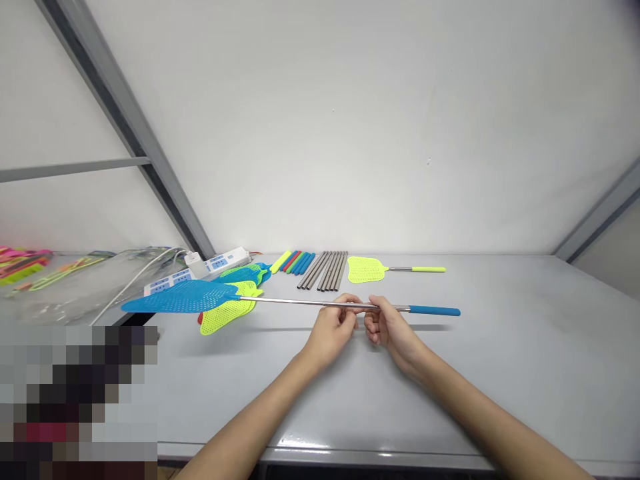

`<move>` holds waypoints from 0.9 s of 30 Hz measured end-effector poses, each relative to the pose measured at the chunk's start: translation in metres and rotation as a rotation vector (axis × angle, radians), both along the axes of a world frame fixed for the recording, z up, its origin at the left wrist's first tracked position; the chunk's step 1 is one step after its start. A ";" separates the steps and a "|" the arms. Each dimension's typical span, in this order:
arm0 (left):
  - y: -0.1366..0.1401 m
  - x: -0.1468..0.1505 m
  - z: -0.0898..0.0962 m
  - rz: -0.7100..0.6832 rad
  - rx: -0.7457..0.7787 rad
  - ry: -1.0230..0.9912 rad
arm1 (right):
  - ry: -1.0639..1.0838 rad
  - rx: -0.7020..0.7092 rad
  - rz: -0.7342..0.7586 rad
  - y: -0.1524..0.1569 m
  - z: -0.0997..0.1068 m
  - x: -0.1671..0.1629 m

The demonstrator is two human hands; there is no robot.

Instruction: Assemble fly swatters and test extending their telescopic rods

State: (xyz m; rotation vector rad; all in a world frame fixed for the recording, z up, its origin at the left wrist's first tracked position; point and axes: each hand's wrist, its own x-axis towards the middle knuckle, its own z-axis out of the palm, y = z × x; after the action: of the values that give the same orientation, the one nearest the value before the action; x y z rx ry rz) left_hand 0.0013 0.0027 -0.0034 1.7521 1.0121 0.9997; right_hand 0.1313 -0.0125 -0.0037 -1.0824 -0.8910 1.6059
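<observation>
A blue fly swatter [185, 297] with a long metal telescopic rod and a blue grip lies level across both hands, just above the table. My left hand [334, 327] is closed around the middle of the rod, fingertips curled under. Close beside it, my right hand [387, 327] pinches the rod between thumb and fingers, nearer the blue grip. The swatter's blue head extends to the left, partly over a yellow swatter head [227, 312]. Behind the rod, a yellow-green fly swatter [367, 270] with a short rod and grip lies on the table.
Several metal tubes [323, 270] lie in a row at the back, beside several coloured grips [295, 263]. Left of these are blue and green swatter heads [245, 274] and a white power strip [227, 260]. Clear plastic bags [95, 283] cover the far left of the grey table [500, 373].
</observation>
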 end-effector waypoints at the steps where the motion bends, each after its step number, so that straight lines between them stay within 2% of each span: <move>1: 0.000 0.000 0.000 0.013 0.014 0.020 | -0.004 -0.004 -0.003 0.000 0.000 0.000; 10: -0.002 0.002 0.008 -0.003 0.030 0.030 | 0.000 -0.017 -0.004 0.002 -0.001 0.000; 17: 0.001 0.000 -0.001 0.075 0.079 0.094 | 0.022 -0.059 0.037 0.001 -0.003 -0.001; 27: 0.003 -0.002 -0.004 0.084 0.123 0.164 | 0.017 -0.072 0.033 -0.001 -0.002 -0.003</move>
State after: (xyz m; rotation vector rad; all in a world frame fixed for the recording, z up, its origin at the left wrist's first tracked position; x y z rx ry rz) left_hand -0.0004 0.0056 -0.0073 1.9312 1.1559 1.0012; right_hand 0.1285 -0.0139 -0.0056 -1.1071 -0.8493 1.6838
